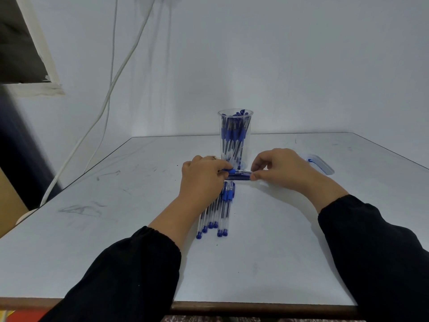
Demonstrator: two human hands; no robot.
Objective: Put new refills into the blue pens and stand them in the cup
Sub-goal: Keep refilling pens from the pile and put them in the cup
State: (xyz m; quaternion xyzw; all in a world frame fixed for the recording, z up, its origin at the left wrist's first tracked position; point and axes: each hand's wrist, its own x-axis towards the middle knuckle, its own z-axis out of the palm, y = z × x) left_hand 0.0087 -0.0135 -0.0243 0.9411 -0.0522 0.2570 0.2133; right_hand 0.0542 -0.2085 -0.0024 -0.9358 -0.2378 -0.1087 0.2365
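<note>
A clear plastic cup (235, 135) stands at the middle back of the table, filled with several blue pens tip down. My left hand (202, 175) grips a blue pen part (228, 171) by its blue grip. My right hand (278, 168) pinches the end of a thin bundle of refills (241, 175) that lies crosswise just in front of the cup. The two hands nearly meet there. Several clear blue pens (220, 210) lie side by side on the table below my left hand, partly hidden by the wrist.
A clear lid with a blue rim (321, 165) lies flat to the right of my right hand. White cables (111, 89) hang down the wall at the left. The table's front edge (255, 305) runs close to me.
</note>
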